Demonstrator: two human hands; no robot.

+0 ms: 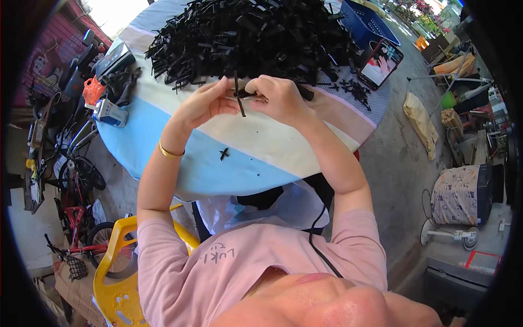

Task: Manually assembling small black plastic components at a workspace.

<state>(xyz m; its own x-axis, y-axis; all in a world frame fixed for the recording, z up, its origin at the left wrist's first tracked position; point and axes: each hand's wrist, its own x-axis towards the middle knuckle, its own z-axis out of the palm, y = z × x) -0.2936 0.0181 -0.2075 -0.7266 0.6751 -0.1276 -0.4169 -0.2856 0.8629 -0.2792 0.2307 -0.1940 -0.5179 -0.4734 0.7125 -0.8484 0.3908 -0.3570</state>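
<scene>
Just in front of a big heap of black plastic parts (250,38), my two hands meet over the striped tablecloth (239,169). My left hand (204,103) is closed by thumb and fingers at a thin, cross-shaped black plastic piece (242,109). From the right, my right hand (280,98) bears on the same piece with curled fingers. A slim silvery tool (255,99) shows under those fingers; its kind is too small to tell. Closer to me, one loose black piece (224,154) lies on the blue stripe, with a few dark specks around.
A phone (381,64) leans at the table's right edge, near a blue basket (368,24) and a few scattered black parts (354,90). At the left edge are a blue-white carton (111,113) and an orange bag (93,90). A yellow chair (117,272) stands lower left.
</scene>
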